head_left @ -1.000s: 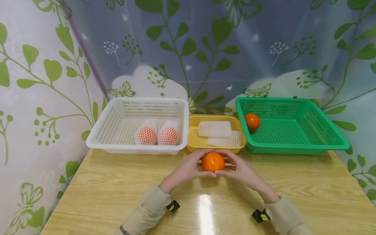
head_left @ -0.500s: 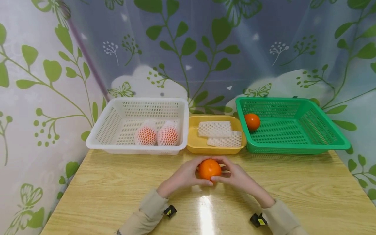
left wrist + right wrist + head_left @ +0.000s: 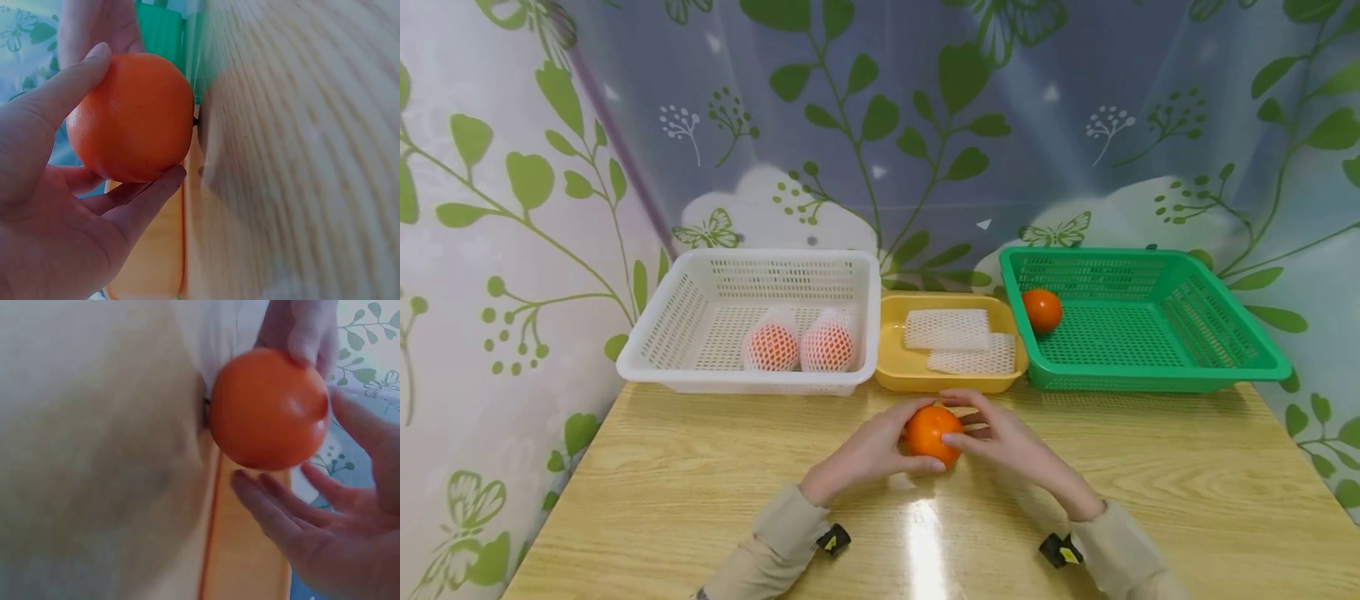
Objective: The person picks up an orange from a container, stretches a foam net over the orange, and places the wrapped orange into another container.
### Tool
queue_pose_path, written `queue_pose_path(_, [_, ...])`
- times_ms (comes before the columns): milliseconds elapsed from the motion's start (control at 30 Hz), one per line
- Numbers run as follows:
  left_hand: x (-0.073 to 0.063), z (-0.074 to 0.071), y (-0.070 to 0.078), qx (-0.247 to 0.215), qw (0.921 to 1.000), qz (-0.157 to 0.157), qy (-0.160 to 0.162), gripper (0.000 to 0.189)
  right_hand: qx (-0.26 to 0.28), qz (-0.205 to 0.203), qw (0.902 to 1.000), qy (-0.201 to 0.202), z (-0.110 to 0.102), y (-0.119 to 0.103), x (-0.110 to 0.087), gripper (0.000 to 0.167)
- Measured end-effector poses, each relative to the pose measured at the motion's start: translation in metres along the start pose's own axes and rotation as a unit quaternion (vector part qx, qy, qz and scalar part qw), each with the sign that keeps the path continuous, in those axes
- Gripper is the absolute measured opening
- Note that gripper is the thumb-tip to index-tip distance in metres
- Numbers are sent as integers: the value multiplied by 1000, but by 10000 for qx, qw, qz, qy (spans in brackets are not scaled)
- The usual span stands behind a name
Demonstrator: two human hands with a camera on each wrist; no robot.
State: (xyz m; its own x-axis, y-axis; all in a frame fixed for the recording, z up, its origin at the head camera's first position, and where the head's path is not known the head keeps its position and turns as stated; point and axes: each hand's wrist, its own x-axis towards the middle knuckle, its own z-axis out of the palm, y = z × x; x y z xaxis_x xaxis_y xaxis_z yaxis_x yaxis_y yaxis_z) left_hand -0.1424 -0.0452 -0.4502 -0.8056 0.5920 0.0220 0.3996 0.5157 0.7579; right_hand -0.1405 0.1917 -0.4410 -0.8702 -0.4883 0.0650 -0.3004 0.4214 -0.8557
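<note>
A smooth, glossy orange (image 3: 933, 436) is held just over the wooden table, in front of the yellow tray. My left hand (image 3: 872, 446) grips it from the left, with thumb and fingers curled round its side; the left wrist view shows the orange (image 3: 132, 117) with a small dark stem facing the tabletop. On the other side is my right hand (image 3: 1011, 437), its fingers spread and loosely bent around the fruit. Seen from the right wrist, the fingers (image 3: 269, 509) stand a little below the orange (image 3: 269, 409), with the thumb close to its surface.
Behind the hands, the yellow tray (image 3: 887, 379) holds white foam net sleeves (image 3: 947, 329). A white basket (image 3: 752, 382) at left contains two net-wrapped fruits (image 3: 772, 347). At right, a green basket (image 3: 1157, 373) holds one bare orange (image 3: 1042, 311). Patterned curtain hangs behind.
Both hands have brought the orange nearer the person and slightly left, away from the yellow tray. My right fingers have since loosened from it while the left hand keeps its grip.
</note>
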Motion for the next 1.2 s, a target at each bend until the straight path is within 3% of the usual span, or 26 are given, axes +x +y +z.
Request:
queue_pose_path(133, [-1,0,1,37,10000,-72,-21,86,-535,-427,9918,1082,-16,-7,14,37])
queue_pose_path(300, [-1,0,2,59,9999,-101,-34,88,-1704,-344,9585,2258,-31,-8,37,34])
queue_pose_path(433, [-2,0,3,50,9999,-59,-73,88,-2541,-22,9326,2563,-36,-4,53,41])
queue_pose_path(600, [-1,0,2,-60,9999,-39,-96,86,-3077,303,9160,2558,-34,-1,69,46])
queue_pose_path(767, [0,0,1,-230,9997,-54,-101,83,-3253,563,9102,2501,-31,1,79,43])
queue_pose_path(867, [0,0,1,-186,9998,-45,-104,82,-3163,506,9099,2636,-30,4,82,37])
queue_pose_path(1033, [0,-2,1,-276,9995,-25,-157,81,-2614,81,9170,3013,-30,10,86,26])
queue_pose_path(1200, [-1,-4,1,-393,9989,2,-244,82,-1939,-351,9297,3110,-31,13,88,21])
